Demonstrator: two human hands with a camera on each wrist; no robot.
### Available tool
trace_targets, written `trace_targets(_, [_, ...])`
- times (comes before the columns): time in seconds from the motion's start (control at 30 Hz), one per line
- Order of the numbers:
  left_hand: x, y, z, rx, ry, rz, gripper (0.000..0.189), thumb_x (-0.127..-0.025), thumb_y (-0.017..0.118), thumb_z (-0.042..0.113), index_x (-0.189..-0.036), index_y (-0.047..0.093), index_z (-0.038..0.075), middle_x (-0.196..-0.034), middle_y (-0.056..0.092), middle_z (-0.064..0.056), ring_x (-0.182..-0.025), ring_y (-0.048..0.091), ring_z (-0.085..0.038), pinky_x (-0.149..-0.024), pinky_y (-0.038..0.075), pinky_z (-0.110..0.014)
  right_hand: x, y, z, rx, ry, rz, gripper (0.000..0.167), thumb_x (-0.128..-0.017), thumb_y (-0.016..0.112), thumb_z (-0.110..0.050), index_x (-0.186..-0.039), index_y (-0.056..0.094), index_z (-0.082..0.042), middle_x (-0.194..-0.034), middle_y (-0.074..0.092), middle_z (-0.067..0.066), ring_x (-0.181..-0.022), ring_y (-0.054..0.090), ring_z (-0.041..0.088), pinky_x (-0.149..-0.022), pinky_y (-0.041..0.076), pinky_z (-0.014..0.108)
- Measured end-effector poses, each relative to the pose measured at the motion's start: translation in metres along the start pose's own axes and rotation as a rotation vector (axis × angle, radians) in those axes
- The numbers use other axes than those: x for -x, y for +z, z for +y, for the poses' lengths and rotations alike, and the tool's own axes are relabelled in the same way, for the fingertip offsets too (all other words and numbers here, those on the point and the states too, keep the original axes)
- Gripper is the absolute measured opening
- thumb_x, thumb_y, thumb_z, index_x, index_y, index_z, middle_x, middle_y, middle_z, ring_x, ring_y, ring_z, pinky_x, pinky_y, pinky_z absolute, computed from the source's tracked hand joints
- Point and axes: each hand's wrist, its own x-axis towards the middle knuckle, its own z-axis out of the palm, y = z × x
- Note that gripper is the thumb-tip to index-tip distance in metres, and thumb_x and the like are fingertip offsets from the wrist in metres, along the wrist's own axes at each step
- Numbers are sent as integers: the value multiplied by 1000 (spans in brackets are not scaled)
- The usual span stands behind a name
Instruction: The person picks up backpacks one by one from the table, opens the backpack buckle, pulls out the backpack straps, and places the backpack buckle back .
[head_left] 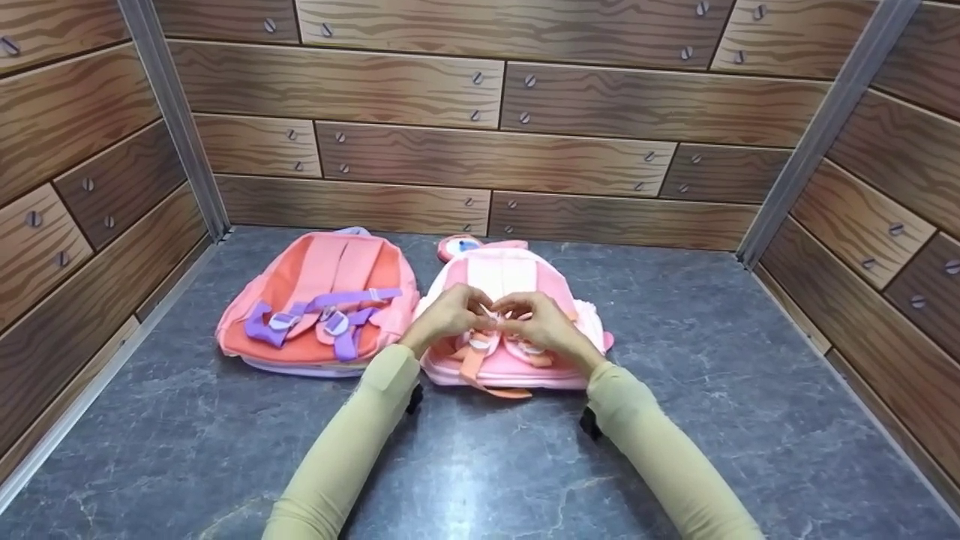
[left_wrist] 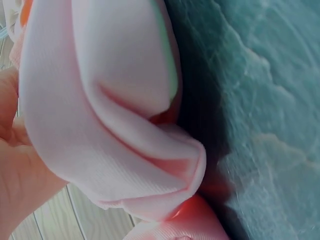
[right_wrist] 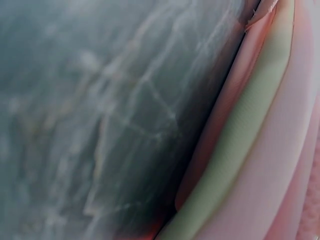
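A pink backpack (head_left: 559, 367) lies with its padded straps facing up, in the middle of the table. Over these straps both hands come together, fingers bent. My left hand (head_left: 455, 310) pinches a small pale buckle piece (head_left: 495, 319) of the chest strap, and my right hand (head_left: 541, 321) pinches it from the other side. The fingers mostly hide this piece. Orange webbing (head_left: 472, 364) hangs below the hands towards the front edge. The left wrist view has part of the left hand (left_wrist: 22, 175) beside the pale pink fabric (left_wrist: 100, 145); the right wrist view shows only the bag's side (right_wrist: 260, 165).
To the left lies a coral backpack (head_left: 300, 262) with purple webbing (head_left: 352, 300) across its straps. A round eye-like decoration (head_left: 459, 246) sticks out behind the pink backpack. Wood-patterned walls (head_left: 495, 157) enclose the dark marbled table (head_left: 720, 405) at the back and sides.
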Motion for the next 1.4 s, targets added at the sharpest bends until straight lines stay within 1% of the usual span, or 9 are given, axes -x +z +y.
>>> trace_targets(0.1, [-1,1,2,-93,10,-3,24,-80,77,5,-102,72,-3,-77,66,-5,-66,52,-7,-58,42,-18,1,-1,0,12,-6,-2,26,-86,72,-9,-112,72,-8,-105,72,11,-91,65,19,-77,52,26])
trace_targets(0.2, [-1,2,3,-130,-5,-2,21,-79,78,7,-98,74,-1,-76,62,0,-64,51,-8,-55,41,-18,1,-2,-1,27,-6,2,25,-86,70,-6,-111,72,-9,-104,72,10,-92,65,19,-78,52,26])
trace_targets(0.37, [-1,4,4,-173,-21,19,17,-80,78,12,-94,75,4,-82,67,-3,-69,53,-10,-57,41,-19,0,-1,0,12,-13,14,27,-85,73,-9,-112,71,-8,-103,71,12,-93,65,20,-79,51,26])
trace_targets(0.47, [-1,5,3,-173,-22,31,15,-79,79,13,-90,75,5,-79,68,-2,-70,53,-10,-60,41,-20,0,-1,1,1,-18,22,31,-83,77,-13,-113,71,-7,-105,71,13,-93,65,20,-81,51,26])
trace_targets(0.63, [-1,6,1,-156,-11,49,12,-77,79,9,-86,72,5,-71,60,5,-67,52,-9,-59,41,-21,0,0,1,10,0,61,34,-81,79,-17,-112,72,-8,-107,72,10,-96,65,19,-85,51,30])
trace_targets(0.9, [-1,3,0,-138,-8,53,13,-76,79,12,-84,70,7,-72,60,5,-67,52,-9,-58,42,-21,3,-4,-1,-23,58,90,35,-81,80,-17,-114,72,-9,-107,73,8,-100,67,20,-82,53,27])
trace_targets(1.07, [-2,2,0,-145,37,57,14,-77,79,13,-87,72,7,-79,66,0,-73,55,-10,-62,43,-21,3,-6,-2,-56,84,95,36,-80,80,-17,-114,72,-11,-108,72,8,-99,67,21,-79,54,26])
trace_targets(1.2, [-3,4,0,-109,85,68,15,-80,79,14,-89,73,4,-85,71,-6,-73,58,-9,-63,46,-19,3,-6,-2,-55,80,96,34,-80,81,-21,-112,73,-14,-107,73,5,-98,67,19,-79,54,26])
trace_targets(1.4, [-5,5,-1,-77,125,67,13,-80,77,8,-90,72,2,-82,71,-7,-69,58,-5,-61,47,-17,5,-9,-1,-45,89,113,32,-82,79,-17,-113,73,-14,-108,72,5,-101,66,21,-80,54,28])
